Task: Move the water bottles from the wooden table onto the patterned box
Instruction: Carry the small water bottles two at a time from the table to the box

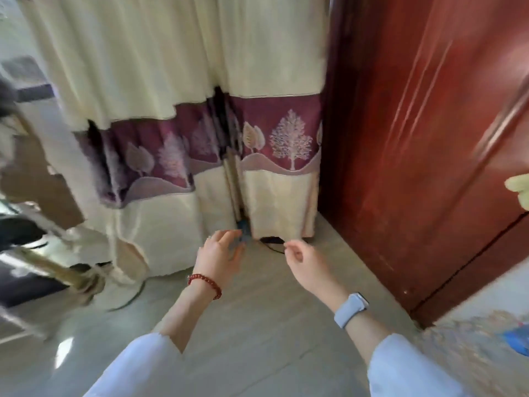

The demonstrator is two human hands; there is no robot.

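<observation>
I am holding both forearms out over the pale tiled floor (257, 333), white sleeves (137, 368) pushed back from the wrists. My left hand (219, 257), with a red bead bracelet (204, 285) at the wrist, is reaching with fingers loosely spread and gripping nothing. My right hand (300, 260), a pale blue watch (350, 309) on its wrist, is hanging with fingers softly curled, also gripping nothing. Bare floor is lying open between my hands and the cream curtain (171, 67) ahead. Just before the curtain hem, a small blurred blue thing (243, 229) is sitting by my left fingertips and a dark cable (272, 242) is trailing out. Right of the curtain a red-brown wooden door (415, 138) is closing that side. No water bottles, table or patterned box are showing here
</observation>
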